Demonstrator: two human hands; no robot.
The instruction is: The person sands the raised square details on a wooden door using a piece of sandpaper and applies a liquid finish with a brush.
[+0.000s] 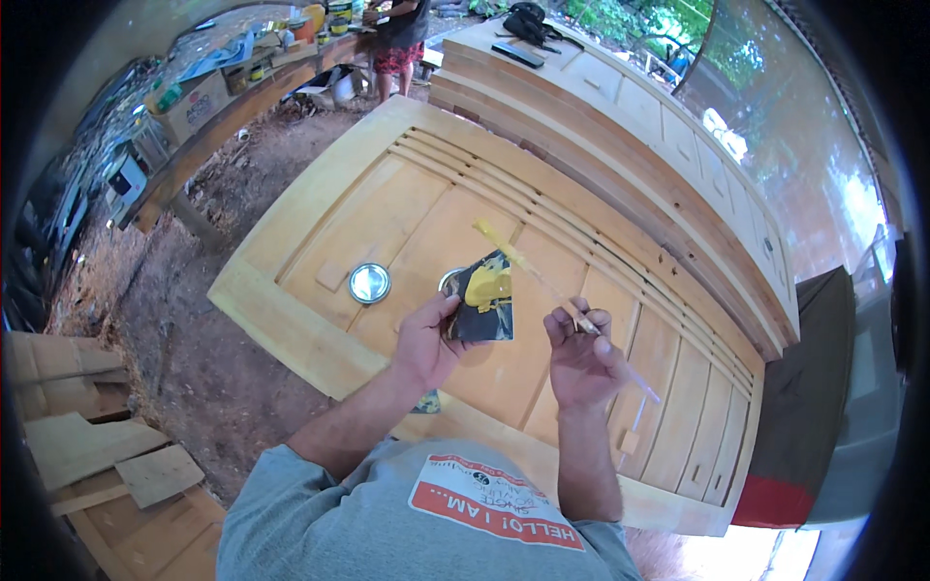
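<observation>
My left hand (424, 339) grips a dark flat card (475, 324) by its left edge and underside. A thick blob of yellow paste (489, 284) is smeared on the card's face. In the fingers of my right hand (587, 368) is a long thin stick (544, 278), tilted up to the left. Its far end is coated in the same yellow, close above the card; a pale purple end sticks out below my hand. Under both hands lies a large panelled wooden door (373, 213). A shiny round lid (369, 283) rests on it, and a second round tin (447, 279) is mostly hidden behind the card.
More wooden doors (620, 145) are stacked beyond, carrying a black bag (528, 24) and a dark flat case (517, 54). Far left, a workbench (232, 121) holds cans and boxes, with another person (398, 44) beside it. Wooden boards (87, 450) lie at lower left.
</observation>
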